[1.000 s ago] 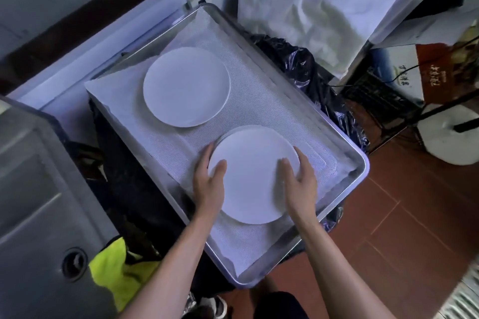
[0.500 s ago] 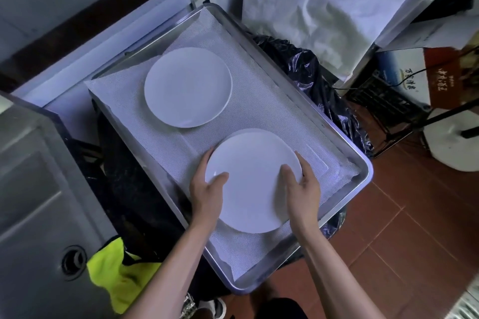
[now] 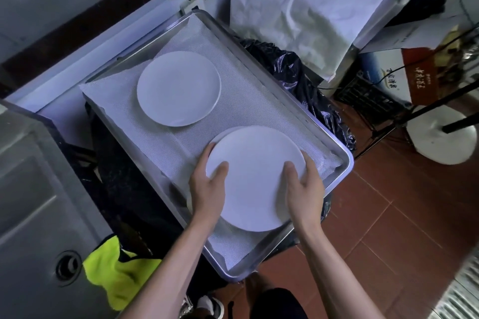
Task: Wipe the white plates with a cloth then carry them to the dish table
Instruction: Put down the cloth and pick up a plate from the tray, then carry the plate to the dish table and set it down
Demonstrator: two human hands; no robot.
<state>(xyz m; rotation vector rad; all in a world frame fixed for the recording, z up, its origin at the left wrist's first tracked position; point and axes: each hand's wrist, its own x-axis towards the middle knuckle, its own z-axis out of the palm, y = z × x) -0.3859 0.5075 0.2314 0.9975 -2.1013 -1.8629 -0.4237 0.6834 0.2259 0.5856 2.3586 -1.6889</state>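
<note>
A rectangular stainless-steel tray point(image 3: 308, 114) with a raised rim carries the things, set at an angle over something wrapped in black plastic point(image 3: 293, 70). A white mesh liner sheet point(image 3: 233, 77) covers the tray's floor, and its far-left corner laps over the rim. One round white plate point(image 3: 178, 88) lies flat on the liner toward the far end. A second round white plate point(image 3: 255, 179) sits at the near end, above the liner; whether its underside touches the sheet cannot be told. The two plates are just apart.
</note>
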